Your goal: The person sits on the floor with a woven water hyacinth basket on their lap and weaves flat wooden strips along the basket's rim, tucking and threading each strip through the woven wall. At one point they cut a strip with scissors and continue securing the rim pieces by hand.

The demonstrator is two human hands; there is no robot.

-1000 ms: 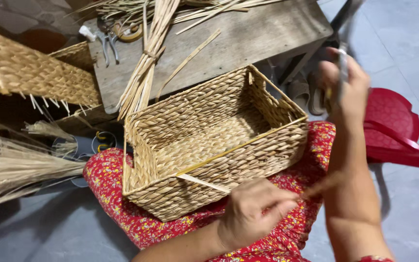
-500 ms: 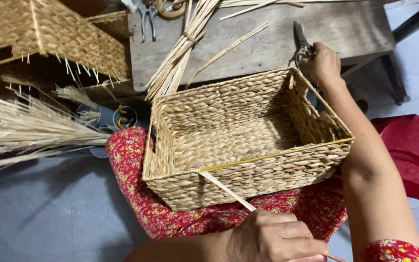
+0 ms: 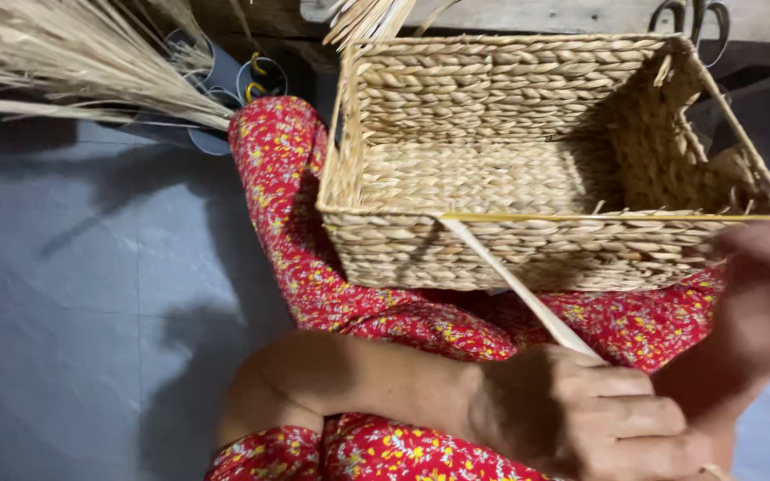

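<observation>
Now that my right hand (image 3: 764,298) has come back from the far rim to the basket's (image 3: 528,169) near wall, too blurred to tell its grip, my left hand (image 3: 581,419) stays closed around the strand (image 3: 514,283), drawn taut from the near rim just beyond it.

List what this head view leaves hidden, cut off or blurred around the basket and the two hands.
- Right hand: motion-blurred at the right edge; its grip cannot be told.
- Left hand: closed on the pale strip; the strip's lower end is hidden inside the fist.
- Woven basket: underside hidden by the red floral lap.
- Scissors: cut off by the top edge.
- Bundle of dry stalks: cut off by the left edge.
</observation>
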